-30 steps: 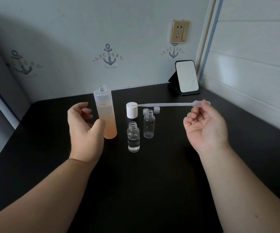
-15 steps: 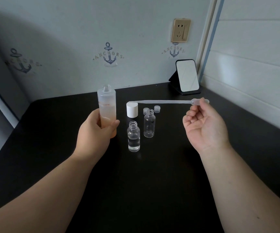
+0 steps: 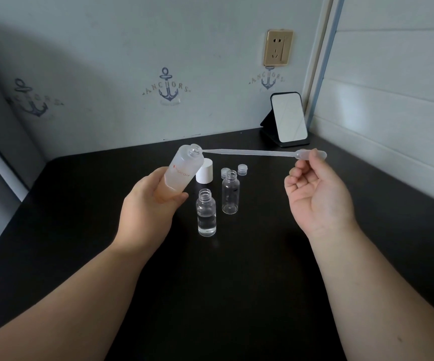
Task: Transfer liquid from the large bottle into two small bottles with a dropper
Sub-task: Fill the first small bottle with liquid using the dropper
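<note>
Dropper [image 3: 257,153] tip sits right at the open mouth of the large bottle [image 3: 182,173], so the step in hand looks like loading the pipette. The left hand [image 3: 149,212] wraps its fingers and thumb round the bottle's lower half, lifted off the black table [image 3: 80,204] and tilted so the neck leans toward the right hand [image 3: 317,199]. That hand pinches the bulb between thumb and fingertip, its other fingers loosely curled below. Good practice here: squeeze the bulb before the tip goes under, slide the stem well down the neck, and hold the tilt shallow, since the peach liquid pools near the left palm. Beyond the left fingertips stand the part-filled small bottle [image 3: 206,216] and, just past it, the empty small bottle [image 3: 230,192], both uncapped.
</note>
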Available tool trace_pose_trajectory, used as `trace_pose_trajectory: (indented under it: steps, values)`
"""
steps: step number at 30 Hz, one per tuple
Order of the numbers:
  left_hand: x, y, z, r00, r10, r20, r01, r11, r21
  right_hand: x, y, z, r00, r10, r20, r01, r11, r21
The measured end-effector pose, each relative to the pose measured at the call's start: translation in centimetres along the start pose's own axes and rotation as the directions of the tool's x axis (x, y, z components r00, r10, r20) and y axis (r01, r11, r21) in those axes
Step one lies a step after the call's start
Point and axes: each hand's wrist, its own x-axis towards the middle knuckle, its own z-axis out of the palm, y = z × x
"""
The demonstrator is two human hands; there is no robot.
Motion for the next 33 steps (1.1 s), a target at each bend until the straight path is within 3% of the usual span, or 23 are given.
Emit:
trace_pose_trajectory:
  steps: [10, 18, 27, 33]
  values:
    - [0.3, -1.0, -0.1, 0.998, 0.058, -0.038, -0.048, 0.972, 0.229, 0.3, 0.0, -0.5, 0.996, -0.082, -0.044, 0.079, 0.994, -0.072]
    - [0.0, -0.7, 0.2, 0.99, 0.138, -0.035, -0.123, 0.952, 0.279, -0.6, 1.0, 0.3, 0.994, -0.077, 0.079, 0.093, 0.971, -0.221]
    - [0.0, -0.5, 0.5, 0.984, 0.173, -0.04, -0.155, 0.947, 0.281, -1.6, 3.1, 1.0, 0.974, -0.046, 0.224, 0.152, 0.859, -0.488]
    - [0.1, -0.7, 0.6, 0.983, 0.181, -0.035, -0.163, 0.943, 0.29, -1.8, 3.4, 1.1, 0.959, 0.013, 0.284, 0.145, 0.836, -0.529]
